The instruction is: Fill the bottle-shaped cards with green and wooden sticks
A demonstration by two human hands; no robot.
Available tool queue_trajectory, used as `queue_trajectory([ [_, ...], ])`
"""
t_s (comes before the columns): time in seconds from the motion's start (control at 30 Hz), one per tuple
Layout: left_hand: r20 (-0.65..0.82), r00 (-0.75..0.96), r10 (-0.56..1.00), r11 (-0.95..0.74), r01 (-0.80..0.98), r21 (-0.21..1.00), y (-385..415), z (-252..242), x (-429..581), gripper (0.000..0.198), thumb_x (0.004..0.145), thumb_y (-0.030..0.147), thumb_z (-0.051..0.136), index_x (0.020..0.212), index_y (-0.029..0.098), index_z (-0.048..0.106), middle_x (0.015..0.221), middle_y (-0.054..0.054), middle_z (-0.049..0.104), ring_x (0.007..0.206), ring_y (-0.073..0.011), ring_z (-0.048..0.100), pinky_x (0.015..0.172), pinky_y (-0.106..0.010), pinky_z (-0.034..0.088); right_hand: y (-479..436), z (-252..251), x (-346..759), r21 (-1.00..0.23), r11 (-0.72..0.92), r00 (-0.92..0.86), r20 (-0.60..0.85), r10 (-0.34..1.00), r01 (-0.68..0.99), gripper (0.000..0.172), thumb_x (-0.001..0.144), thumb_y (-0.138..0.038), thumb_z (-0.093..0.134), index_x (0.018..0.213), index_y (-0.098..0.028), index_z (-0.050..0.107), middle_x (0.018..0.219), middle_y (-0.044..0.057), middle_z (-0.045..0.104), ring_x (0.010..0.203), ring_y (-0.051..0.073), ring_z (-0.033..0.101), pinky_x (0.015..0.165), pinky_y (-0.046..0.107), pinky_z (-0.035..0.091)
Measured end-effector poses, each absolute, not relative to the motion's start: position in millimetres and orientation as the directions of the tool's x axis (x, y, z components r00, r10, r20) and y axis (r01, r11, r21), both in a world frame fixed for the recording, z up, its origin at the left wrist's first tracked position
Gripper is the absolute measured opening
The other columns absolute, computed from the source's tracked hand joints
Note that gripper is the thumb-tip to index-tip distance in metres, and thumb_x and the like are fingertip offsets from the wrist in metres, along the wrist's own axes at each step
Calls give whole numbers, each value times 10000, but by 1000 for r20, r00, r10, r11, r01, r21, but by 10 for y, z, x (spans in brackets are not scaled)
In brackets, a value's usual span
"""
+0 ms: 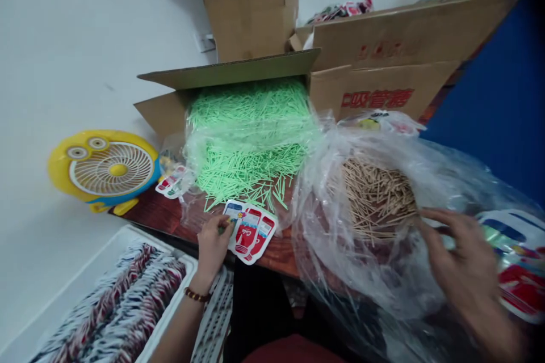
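My left hand, with a beaded bracelet at the wrist, pinches the left edge of a cola-printed packet over the front edge of the table. The packet has a white border and red and blue jar shapes. Just behind it lie loose light-green sticks, spilling from a plastic liner. My right hand is at the right rim of a clear plastic bag, its fingers stretched toward brown sticks in it. It looks slightly blurred, and I see nothing held in it. Another printed packet lies beyond its wrist.
A white tub full of stacked packets stands at lower left. Left on the table is a yellow fan, near a few small packets. Behind the green sticks are an open carton, a tall carton and a wide carton.
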State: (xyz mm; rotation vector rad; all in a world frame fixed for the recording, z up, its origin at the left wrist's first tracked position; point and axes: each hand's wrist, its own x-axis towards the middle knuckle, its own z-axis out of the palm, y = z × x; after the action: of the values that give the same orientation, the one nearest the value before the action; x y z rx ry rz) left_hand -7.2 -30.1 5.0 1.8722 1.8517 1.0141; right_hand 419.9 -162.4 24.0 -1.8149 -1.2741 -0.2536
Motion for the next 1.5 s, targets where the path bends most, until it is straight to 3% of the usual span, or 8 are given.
queue_trajectory([
  [0.07, 266, -58, 962, -97, 840, 534, -286, 38, -13, 234, 768, 390, 634, 887, 192, 671, 895, -76, 680, 929, -291, 571, 846, -438, 408, -1305, 387, 3747, -552, 171, 249, 602, 759, 816, 152, 883, -315, 514, 993, -265, 608, 1047, 100, 618, 1018, 235, 578, 882, 384, 450],
  [0.17, 225, -5, 974, -70, 944, 321, -286, 29, 139, 260, 812, 437, 585, 918, 206, 641, 943, -83, 651, 949, -311, 540, 819, -454, 394, -902, 482, 3198, -544, 370, -74, 489, 869, 753, 176, 912, -240, 461, 1027, -236, 594, 1044, 73, 616, 997, 214, 570, 874, 367, 453],
  [0.37, 192, -61, 979, -11, 934, 357, -232, -36, 117, 332, 813, 481, 584, 983, 198, 616, 1030, -90, 608, 994, -314, 521, 825, -451, 396, -72, 395, 2492, -384, 510, -433, 273, 859, 770, 167, 921, -205, 464, 991, -192, 614, 1003, 67, 622, 964, 195, 544, 870, 336, 413],
  [0.53, 161, -174, 971, 105, 925, 365, -158, -72, -61, 373, 839, 427, 569, 1143, 212, 585, 1100, -107, 590, 1042, -335, 500, 818, -464, 393, 502, 318, 2029, -263, 556, -513, 218, 830, 788, 148, 917, -216, 493, 979, -182, 624, 979, 60, 610, 968, 192, 528, 867, 313, 386],
  [0.73, 123, -165, 979, 107, 919, 378, -146, -141, -83, 281, 813, 368, 604, 1036, 197, 608, 1027, -94, 611, 986, -321, 516, 810, -451, 385, 855, 405, 1404, -47, 666, -639, 241, 731, 744, 168, 912, -230, 476, 971, -181, 625, 1011, 83, 593, 967, 239, 495, 823, 364, 365],
  [1.03, 134, -176, 975, 62, 797, 601, -173, -207, -146, 145, 815, 198, 589, 960, 208, 597, 947, -55, 656, 927, -264, 549, 832, -420, 351, 1079, 271, 949, 107, 645, -651, 210, 729, 756, 255, 898, -119, 402, 963, -114, 649, 1003, 154, 586, 954, 274, 477, 826, 428, 348],
  [1.33, 144, -132, 981, -9, 705, 709, -210, -168, -200, 103, 877, 230, 530, 791, 220, 584, 828, -15, 645, 846, -218, 559, 793, -370, 345, 1177, 162, 1059, 109, 634, -642, 195, 742, 766, 223, 886, -101, 401, 975, -122, 605, 1019, 145, 589, 946, 278, 490, 812, 410, 334],
  [1.5, 150, -153, 977, -17, 642, 767, -220, -177, -217, 121, 895, 262, 513, 807, 210, 578, 819, -7, 642, 817, -200, 572, 831, -371, 349, 1255, 135, 1281, -74, 622, -595, 220, 773, 780, 173, 913, -148, 401, 948, -147, 570, 997, 119, 635, 958, 252, 527, 856, 398, 312],
])
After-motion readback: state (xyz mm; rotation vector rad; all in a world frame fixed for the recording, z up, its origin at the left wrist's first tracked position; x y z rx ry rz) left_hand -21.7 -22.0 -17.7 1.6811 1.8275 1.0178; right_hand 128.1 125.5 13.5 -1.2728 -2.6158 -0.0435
